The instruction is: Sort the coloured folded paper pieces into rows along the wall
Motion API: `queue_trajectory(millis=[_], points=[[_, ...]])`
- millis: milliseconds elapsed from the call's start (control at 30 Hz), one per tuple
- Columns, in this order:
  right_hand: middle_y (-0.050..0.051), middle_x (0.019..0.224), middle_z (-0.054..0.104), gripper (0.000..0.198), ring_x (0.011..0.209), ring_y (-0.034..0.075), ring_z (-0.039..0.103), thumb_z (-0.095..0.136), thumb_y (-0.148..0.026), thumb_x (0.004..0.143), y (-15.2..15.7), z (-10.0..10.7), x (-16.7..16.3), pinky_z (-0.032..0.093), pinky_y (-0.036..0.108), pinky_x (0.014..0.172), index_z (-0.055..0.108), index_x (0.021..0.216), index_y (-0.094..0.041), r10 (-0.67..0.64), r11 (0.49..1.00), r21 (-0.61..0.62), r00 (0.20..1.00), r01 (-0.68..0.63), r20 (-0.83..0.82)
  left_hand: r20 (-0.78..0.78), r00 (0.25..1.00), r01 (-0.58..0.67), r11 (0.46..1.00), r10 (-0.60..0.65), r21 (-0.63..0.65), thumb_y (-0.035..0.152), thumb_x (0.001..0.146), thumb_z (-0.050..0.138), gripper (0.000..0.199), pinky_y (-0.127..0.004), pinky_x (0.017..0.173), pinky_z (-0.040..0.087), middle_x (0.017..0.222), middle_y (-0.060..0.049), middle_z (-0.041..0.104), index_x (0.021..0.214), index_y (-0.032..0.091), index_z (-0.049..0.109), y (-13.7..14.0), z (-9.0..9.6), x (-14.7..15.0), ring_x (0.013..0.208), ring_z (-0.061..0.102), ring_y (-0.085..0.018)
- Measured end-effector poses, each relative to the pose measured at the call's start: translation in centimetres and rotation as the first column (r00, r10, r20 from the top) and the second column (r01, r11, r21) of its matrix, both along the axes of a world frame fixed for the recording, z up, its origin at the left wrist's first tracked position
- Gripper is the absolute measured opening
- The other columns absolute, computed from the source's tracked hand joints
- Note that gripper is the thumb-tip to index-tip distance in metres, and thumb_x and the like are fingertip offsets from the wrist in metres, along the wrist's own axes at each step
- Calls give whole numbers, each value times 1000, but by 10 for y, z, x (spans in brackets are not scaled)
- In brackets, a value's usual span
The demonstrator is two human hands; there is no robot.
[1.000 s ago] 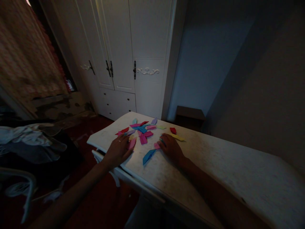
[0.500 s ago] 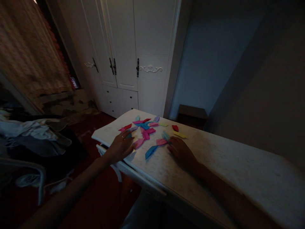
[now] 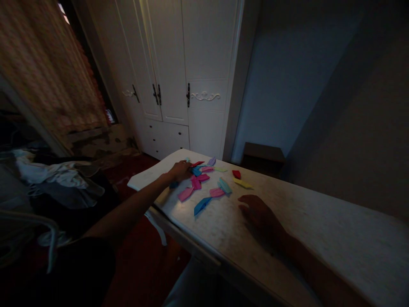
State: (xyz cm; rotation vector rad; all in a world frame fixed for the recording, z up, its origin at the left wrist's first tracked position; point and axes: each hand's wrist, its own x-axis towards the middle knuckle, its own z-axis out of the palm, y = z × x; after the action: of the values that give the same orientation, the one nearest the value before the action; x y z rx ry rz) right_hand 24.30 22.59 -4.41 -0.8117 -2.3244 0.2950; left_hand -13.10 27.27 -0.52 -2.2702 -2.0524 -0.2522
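My left hand (image 3: 180, 170) reaches to the far left of the table, over the folded paper pieces, its fingertips bent down and hidden among them. Beside its fingers lie a blue piece (image 3: 196, 171) and a red piece (image 3: 197, 163). My right hand (image 3: 257, 211) rests low over the tabletop, thumb and fingers apart and holding nothing. Nearest to it is a light teal folded piece (image 3: 225, 186), overlapping a pink one (image 3: 217, 192). A blue folded strip (image 3: 202, 206) touches the pink one's near end. Magenta pieces (image 3: 196, 182) lie in the middle.
The pieces lie on a pale table (image 3: 306, 221) with a rail along its near edge. A yellow strip (image 3: 243, 183) and a small red piece (image 3: 236, 174) sit at the right. Behind stands a white wardrobe (image 3: 207, 55); at left is a heap of cloth (image 3: 47, 170).
My left hand has moved forward from the near left edge onto the far pieces. My right hand has drawn back right, leaving the light teal piece on the table. The view has shifted slightly.
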Motion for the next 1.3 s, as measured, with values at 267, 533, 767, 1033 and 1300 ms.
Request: queue_trajectory(millis=[267, 533, 767, 1033, 1300], points=[[3, 60, 66, 59, 54, 17, 63, 24, -57, 97, -10, 11, -1, 44, 25, 53, 64, 73, -22, -63, 987, -139, 989, 82, 134, 23, 999, -41, 999, 41, 5, 29, 78, 56, 26, -34, 82, 50, 102, -11, 70, 99, 19, 68, 13, -1, -19, 97, 66, -27], [4, 50, 64, 78, 45, 18, 61, 12, -69, 93, -16, 14, -6, 30, 25, 46, 64, 59, -22, -168, 985, 4, 964, 171, 208, 139, 990, -33, 997, 22, 76, 28, 76, 59, 40, -32, 84, 51, 117, -14, 64, 113, 14, 65, 6, 7, -29, 91, 66, -23], [3, 51, 65, 71, 45, 16, 60, 16, -55, 98, -22, 11, -13, 30, 26, 49, 66, 59, -23, -119, 993, 34, 936, 114, 332, 275, 959, -85, 994, 63, 69, 27, 73, 62, 32, -30, 78, 53, 107, -10, 70, 102, 15, 68, 7, 6, -41, 82, 67, -20], [2, 45, 59, 66, 42, 14, 55, 23, -48, 99, -24, 10, -14, 28, 26, 49, 63, 54, -22, -106, 994, 28, 934, 102, 342, 463, 869, -205, 979, 173, 20, 22, 67, 65, 39, -24, 61, 54, 99, -9, 72, 105, 12, 65, 10, 16, -68, 74, 69, -18], [3, 51, 63, 61, 48, 15, 59, 26, -42, 100, -25, 8, -14, 28, 27, 53, 67, 59, -21, -84, 996, 36, 894, 76, 441, 508, 848, -207, 977, 154, 48, 38, 68, 67, 44, -34, 74, 57, 103, -12, 70, 103, 12, 66, 7, -1, -68, 93, 68, -26]])
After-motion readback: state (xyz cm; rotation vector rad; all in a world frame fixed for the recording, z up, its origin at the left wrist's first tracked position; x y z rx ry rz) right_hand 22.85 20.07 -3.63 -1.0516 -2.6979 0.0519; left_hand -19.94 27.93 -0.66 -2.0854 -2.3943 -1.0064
